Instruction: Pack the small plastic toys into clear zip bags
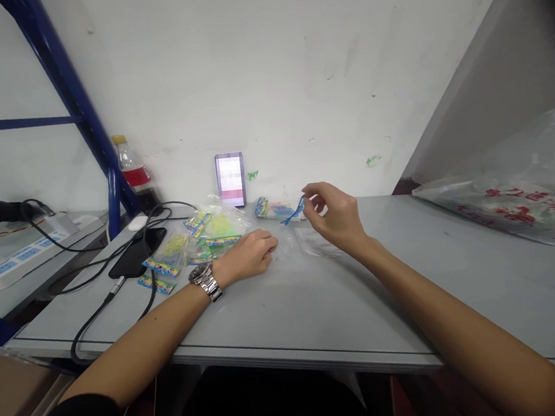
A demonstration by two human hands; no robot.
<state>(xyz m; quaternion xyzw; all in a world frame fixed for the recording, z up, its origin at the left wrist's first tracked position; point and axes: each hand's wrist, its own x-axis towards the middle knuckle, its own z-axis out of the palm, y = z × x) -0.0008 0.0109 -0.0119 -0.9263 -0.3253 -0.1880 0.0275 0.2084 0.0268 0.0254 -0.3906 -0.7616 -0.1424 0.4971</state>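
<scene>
My right hand is raised a little above the grey table, thumb and fingertips pinching a small blue strip. Behind that strip lies a clear packet with a colourful label. My left hand rests on the table with its fingers curled. It is beside clear plastic film; whether it grips any of it cannot be made out. Several clear packets with yellow and green contents lie behind and left of my left hand. A flat clear bag lies under my right hand.
A phone stands upright against the wall. On the left are a dark phone with cables, a cola bottle, a power strip and a blue frame. At the right sits a large plastic bag with red print.
</scene>
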